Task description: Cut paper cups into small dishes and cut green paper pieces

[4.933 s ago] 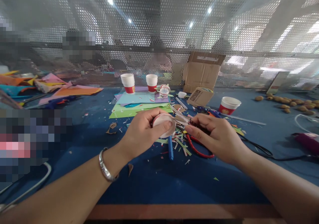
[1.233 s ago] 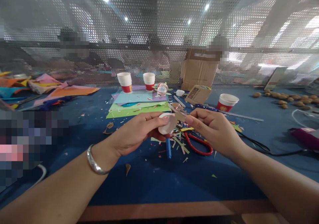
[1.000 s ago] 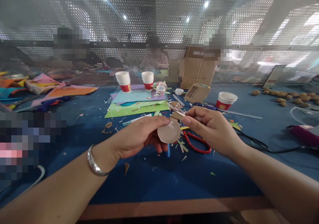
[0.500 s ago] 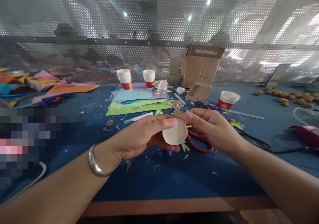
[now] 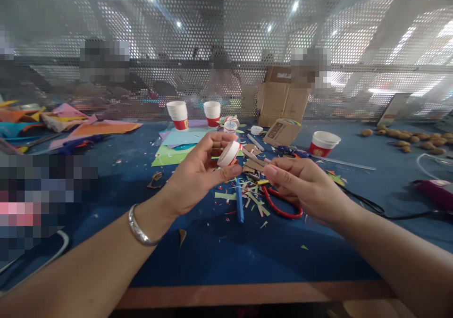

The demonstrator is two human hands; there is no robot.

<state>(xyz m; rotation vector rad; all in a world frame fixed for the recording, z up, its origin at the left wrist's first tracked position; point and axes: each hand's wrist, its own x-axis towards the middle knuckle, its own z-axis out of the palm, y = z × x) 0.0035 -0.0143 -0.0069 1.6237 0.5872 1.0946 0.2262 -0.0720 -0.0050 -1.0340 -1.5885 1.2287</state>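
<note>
My left hand (image 5: 198,176) has its fingers curled round a short, cut-off paper cup base (image 5: 228,154), white with a red-marked edge. The base is tilted, its side showing. My right hand (image 5: 300,183) pinches a thin, greyish, stick-like piece (image 5: 253,157), which reaches the edge of the cup base; its kind is not clear. Under the right hand lies a red looped handle (image 5: 283,204), partly hidden. A blue pen-like stick (image 5: 239,201) lies on the table below the cup base, among green and white paper scraps (image 5: 258,202).
Stacked paper cups (image 5: 178,116) and more cups (image 5: 212,114) stand at the back, behind coloured paper sheets (image 5: 168,155). A single cup (image 5: 323,143) is at right, near walnut-like objects (image 5: 417,136). Cardboard boxes (image 5: 283,103) lean against the perforated screen (image 5: 226,30).
My left hand has rotated the cup base from its round, flat face to its side and raised it slightly. The blue stick and scraps beneath are now uncovered. My right hand has barely moved.
</note>
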